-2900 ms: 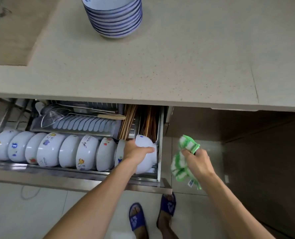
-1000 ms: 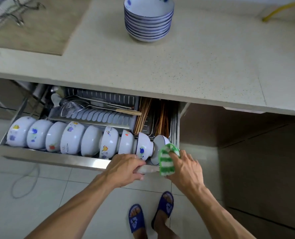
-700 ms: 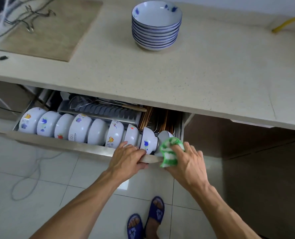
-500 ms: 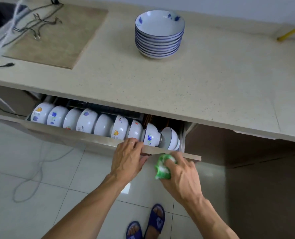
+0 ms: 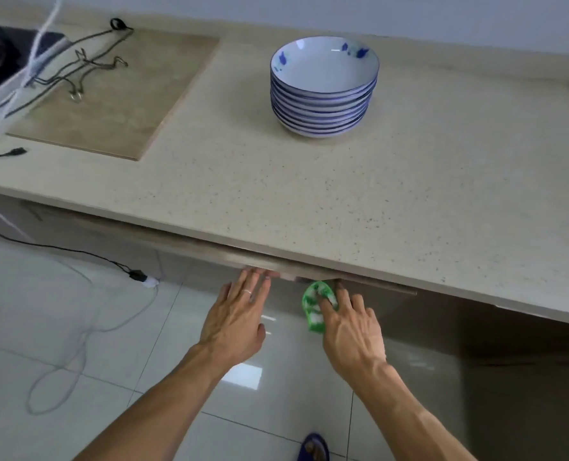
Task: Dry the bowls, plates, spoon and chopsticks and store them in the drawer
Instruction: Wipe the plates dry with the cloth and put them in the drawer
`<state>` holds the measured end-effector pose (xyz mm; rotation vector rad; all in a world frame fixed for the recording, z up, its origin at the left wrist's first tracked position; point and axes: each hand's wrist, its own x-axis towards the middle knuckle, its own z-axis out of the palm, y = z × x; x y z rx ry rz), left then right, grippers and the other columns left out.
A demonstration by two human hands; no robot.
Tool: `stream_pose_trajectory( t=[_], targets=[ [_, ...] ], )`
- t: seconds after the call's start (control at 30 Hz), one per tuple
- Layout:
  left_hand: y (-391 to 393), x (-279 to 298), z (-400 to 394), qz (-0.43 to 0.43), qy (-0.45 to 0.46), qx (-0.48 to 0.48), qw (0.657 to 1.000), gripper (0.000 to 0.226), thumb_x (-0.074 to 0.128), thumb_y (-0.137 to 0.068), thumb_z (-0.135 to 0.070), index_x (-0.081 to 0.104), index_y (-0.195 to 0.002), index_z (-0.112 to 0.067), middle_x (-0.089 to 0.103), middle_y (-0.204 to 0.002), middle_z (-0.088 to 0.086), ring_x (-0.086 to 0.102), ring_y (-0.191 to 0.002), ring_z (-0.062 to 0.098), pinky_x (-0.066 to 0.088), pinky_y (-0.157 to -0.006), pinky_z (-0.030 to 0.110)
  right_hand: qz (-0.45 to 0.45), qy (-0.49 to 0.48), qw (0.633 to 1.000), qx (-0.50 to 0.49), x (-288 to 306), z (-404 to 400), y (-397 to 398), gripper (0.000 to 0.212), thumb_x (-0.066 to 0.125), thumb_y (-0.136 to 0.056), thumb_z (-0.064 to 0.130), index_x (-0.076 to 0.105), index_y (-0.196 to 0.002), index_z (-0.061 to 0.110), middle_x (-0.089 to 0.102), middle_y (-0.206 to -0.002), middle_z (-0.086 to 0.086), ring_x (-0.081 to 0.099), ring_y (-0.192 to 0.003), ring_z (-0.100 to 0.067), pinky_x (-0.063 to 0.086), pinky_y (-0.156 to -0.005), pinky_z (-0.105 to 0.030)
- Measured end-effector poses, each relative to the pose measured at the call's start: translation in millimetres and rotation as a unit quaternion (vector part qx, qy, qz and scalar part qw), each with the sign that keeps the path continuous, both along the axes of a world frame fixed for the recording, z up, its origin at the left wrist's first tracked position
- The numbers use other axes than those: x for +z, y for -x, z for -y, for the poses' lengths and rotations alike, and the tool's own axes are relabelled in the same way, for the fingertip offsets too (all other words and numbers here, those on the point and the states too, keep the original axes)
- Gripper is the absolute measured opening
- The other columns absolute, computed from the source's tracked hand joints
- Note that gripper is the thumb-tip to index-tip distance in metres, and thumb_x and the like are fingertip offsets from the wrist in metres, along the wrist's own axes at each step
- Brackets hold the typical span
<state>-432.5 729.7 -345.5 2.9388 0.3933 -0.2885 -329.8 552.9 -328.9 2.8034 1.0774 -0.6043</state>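
Left hand (image 5: 235, 319) flat, fingers straight, pressing the brown drawer front (image 5: 309, 271) (nearly closed); right hand (image 5: 349, 324) beside it clutches a green-and-white cloth (image 5: 313, 304). Stacked blue-rimmed white plates (image 5: 323, 88) sit well beyond both.

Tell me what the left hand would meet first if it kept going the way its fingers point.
The left hand would meet the brown drawer front under the speckled beige countertop; its fingertips already seem to touch it, though depth is unclear.
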Motion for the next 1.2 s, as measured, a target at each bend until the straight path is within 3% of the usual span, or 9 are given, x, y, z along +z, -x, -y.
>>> stream_pose_trajectory(
  t=[0.17,0.4,0.5,0.63,0.8,0.9,1.0,1.07,1.2],
  targets=[
    [-27,-3,-9,-0.007,-0.003,-0.012,1.0,0.088,0.062,-0.09,-0.031,0.009,-0.159,-0.014,0.014,-0.163,0.008,0.008,-0.153,0.027,0.012,-0.123,0.042,0.024,-0.018,0.999,-0.013,-5,-11,-15,0.056,0.04,-0.093,0.01,0.033,-0.148,0.021,0.037,-0.14,-0.01,0.042,-0.116,-0.029,0.04,-0.09,-0.036],
    [-34,-9,-36,-0.034,0.021,-0.034,0.999,0.086,0.057,-0.094,-0.035,0.004,-0.159,-0.016,0.004,-0.167,-0.001,-0.004,-0.154,0.022,0.003,-0.125,0.047,-0.016,-0.063,0.988,-0.139,-20,-38,0,0.049,0.045,-0.091,0.014,0.05,-0.139,0.02,0.042,-0.148,-0.01,0.051,-0.117,-0.032,0.045,-0.093,-0.038],
    [-29,-17,-50,-0.002,0.095,-0.039,0.995,0.076,0.057,-0.096,-0.034,0.015,-0.158,-0.018,0.005,-0.167,-0.001,0.001,-0.154,0.02,0.012,-0.124,0.04,-0.143,-0.186,0.903,-0.359,-34,-57,21,0.042,0.046,-0.082,0.021,0.062,-0.121,0.025,0.067,-0.114,-0.011,0.065,-0.097,-0.035,0.055,-0.081,-0.04],
    [11,-51,-72,0.0,0.246,0.081,0.966,0.058,0.058,-0.096,-0.036,0.039,-0.149,-0.021,0.026,-0.161,-0.003,0.031,-0.145,0.014,0.034,-0.112,0.03,-0.21,-0.299,0.762,-0.534,-66,-86,58,0.039,0.043,-0.078,0.0,0.057,-0.111,0.015,0.065,-0.092,-0.012,0.063,-0.089,-0.039,0.058,-0.076,-0.056],
    [30,-116,-116,-0.03,0.475,0.39,0.788,0.025,0.058,-0.099,-0.036,0.059,-0.117,-0.018,0.062,-0.124,0.002,0.062,-0.107,0.02,0.05,-0.095,0.035,-0.322,-0.388,0.615,-0.607,-122,-116,87,0.063,0.056,-0.095,0.001,0.039,-0.148,0.03,0.054,-0.121,-0.006,0.059,-0.11,-0.035,0.052,-0.094,-0.059],
    [16,-155,-140,0.019,0.556,0.508,0.657,0.025,0.05,-0.103,-0.037,0.055,-0.115,-0.015,0.063,-0.117,0.009,0.065,-0.1,0.024,0.054,-0.085,0.038,-0.354,-0.374,0.549,-0.659,-158,-129,88,0.041,0.063,-0.093,0.042,0.064,-0.115,0.007,0.067,-0.104,-0.018,0.066,-0.097,-0.037,0.058,-0.076,-0.052],
    [1,-190,-155,0.055,0.585,0.581,0.564,0.037,0.048,-0.103,-0.043,0.05,-0.126,-0.015,0.058,-0.121,0.013,0.062,-0.108,0.026,0.054,-0.083,0.039,-0.326,-0.356,0.549,-0.683,-190,-141,80,0.054,0.058,-0.091,0.059,0.067,-0.096,0.006,0.069,-0.092,-0.017,0.067,-0.085,-0.032,0.057,-0.077,-0.044],
    [-7,-211,-161,0.074,0.614,0.599,0.509,0.051,0.049,-0.101,-0.048,0.045,-0.14,-0.016,0.054,-0.131,0.015,0.06,-0.116,0.028,0.054,-0.088,0.041,-0.311,-0.341,0.559,-0.689,-212,-147,70,0.043,0.061,-0.095,0.045,0.063,-0.096,0.002,0.065,-0.087,-0.017,0.063,-0.076,-0.029,0.055,-0.068,-0.039],
    [-24,-247,-173,0.135,0.698,0.576,0.404,0.063,0.05,-0.1,-0.05,0.036,-0.149,-0.013,0.047,-0.144,0.016,0.051,-0.132,0.03,0.042,-0.107,0.045,-0.319,-0.343,0.572,-0.674,-260,-161,52,0.03,0.073,-0.088,0.025,0.061,-0.1,0.0,0.067,-0.096,-0.026,0.07,-0.088,-0.039,0.058,-0.086,-0.055]
  ],
)
